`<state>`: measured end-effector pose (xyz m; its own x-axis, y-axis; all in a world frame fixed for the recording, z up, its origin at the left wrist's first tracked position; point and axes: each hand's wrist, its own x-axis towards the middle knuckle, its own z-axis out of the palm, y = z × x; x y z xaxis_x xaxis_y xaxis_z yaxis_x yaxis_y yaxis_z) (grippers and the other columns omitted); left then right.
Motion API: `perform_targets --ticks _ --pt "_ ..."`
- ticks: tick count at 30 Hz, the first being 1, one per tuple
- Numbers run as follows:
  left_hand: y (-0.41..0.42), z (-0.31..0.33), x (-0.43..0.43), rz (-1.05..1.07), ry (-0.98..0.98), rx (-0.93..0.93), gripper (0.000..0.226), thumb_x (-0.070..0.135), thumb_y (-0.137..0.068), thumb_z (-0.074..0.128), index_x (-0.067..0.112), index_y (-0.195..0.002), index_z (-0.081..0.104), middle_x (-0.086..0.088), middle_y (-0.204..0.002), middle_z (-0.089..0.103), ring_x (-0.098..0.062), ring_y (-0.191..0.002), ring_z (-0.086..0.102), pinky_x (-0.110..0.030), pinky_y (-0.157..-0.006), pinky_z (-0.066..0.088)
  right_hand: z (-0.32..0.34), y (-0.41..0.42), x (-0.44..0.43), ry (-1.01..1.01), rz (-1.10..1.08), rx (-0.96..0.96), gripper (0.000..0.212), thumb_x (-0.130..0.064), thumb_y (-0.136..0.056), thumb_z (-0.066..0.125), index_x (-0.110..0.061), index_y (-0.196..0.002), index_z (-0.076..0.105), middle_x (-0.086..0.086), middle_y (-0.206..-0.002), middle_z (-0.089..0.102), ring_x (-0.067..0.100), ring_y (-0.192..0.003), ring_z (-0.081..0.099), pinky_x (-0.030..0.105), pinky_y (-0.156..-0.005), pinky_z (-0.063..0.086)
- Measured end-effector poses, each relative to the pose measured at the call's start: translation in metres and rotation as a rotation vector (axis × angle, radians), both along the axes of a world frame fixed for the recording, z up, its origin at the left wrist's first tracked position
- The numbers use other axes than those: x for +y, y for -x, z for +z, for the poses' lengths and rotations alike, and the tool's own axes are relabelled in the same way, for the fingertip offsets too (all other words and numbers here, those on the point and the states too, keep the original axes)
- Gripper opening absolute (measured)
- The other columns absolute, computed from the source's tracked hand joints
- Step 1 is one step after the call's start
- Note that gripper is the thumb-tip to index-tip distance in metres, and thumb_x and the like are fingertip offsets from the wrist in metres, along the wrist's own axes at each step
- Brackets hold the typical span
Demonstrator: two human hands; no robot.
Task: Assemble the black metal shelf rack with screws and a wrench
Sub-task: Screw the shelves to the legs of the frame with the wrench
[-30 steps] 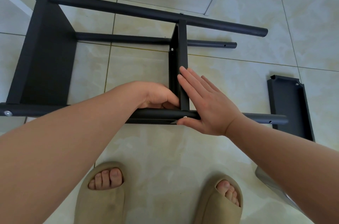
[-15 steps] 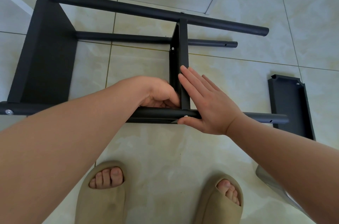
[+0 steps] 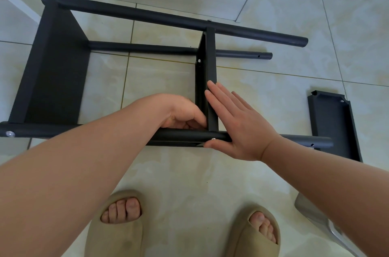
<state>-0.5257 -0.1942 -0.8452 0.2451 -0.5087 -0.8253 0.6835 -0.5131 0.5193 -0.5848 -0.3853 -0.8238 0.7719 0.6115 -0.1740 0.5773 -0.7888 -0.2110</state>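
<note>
Looking down from head height, the floor (image 3: 273, 88) is glossy pale tile, marbled cream with thin grout lines, and lying on its side across the upper and middle part of the frame is the black metal shelf rack (image 3: 168, 18), matte and powdery-looking. Round tubes run left to right, and a flat shelf panel (image 3: 59, 71) stands on edge between them at the left. A narrower middle panel (image 3: 211, 63) crosses at centre frame, its folded lip showing small holes. The near tube (image 3: 185, 136) runs along the middle of the frame, with a silvery screw head (image 3: 213, 139) on it right at the joint with the middle panel, and another screw (image 3: 10, 134) at its far left end. The left hand (image 3: 181, 113) is tucked into the corner where the middle panel meets the near tube, knuckles up and fingers curled under; I can't tell whether it grips anything there. The right hand (image 3: 242, 126) lies flat and spread, straight fingers pressed along the middle panel's right face, thumb lying along the near tube just below the screw head. At the right edge a loose shelf panel (image 3: 332, 126) lies on the tile with its rim up. At the bottom are two beige foam sandals (image 3: 117, 235), and at lower right a shiny grey object (image 3: 315, 216) I can't identify.
</note>
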Motion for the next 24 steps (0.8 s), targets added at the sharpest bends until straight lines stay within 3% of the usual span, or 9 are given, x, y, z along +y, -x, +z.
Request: perform_targets --ticks 4,17,24 --pt "-0.003 0.002 -0.002 -0.016 0.005 -0.002 0.011 0.000 -0.089 0.062 0.004 -0.084 0.071 -0.014 -0.079 0.074 -0.024 -0.074 0.071 -0.037 -0.077 0.058 0.002 0.000 0.000 0.024 0.005 0.001 0.103 -0.078 -0.091 0.034 -0.007 -0.161 0.009 0.007 -0.170 -0.002 0.022 -0.157 -0.004 0.050 -0.126 0.013" --pt "0.004 -0.007 0.005 0.036 0.081 -0.016 0.011 0.002 -0.089 0.062 0.005 -0.091 0.073 -0.018 -0.091 0.074 -0.029 -0.085 0.071 -0.040 -0.083 0.058 0.001 0.003 0.003 0.023 -0.002 0.007 0.102 -0.078 -0.092 0.031 -0.008 -0.162 0.007 0.007 -0.170 -0.003 0.021 -0.157 -0.006 0.051 -0.126 0.012" --pt "0.006 -0.010 0.007 -0.005 0.097 -0.109 0.015 0.004 -0.087 0.062 0.008 -0.080 0.074 -0.012 -0.081 0.075 -0.023 -0.075 0.072 -0.034 -0.077 0.057 0.000 0.003 0.003 -0.019 -0.016 0.018 0.101 -0.076 -0.092 0.036 -0.008 -0.162 0.008 0.005 -0.170 -0.003 0.020 -0.157 -0.005 0.051 -0.125 0.015"
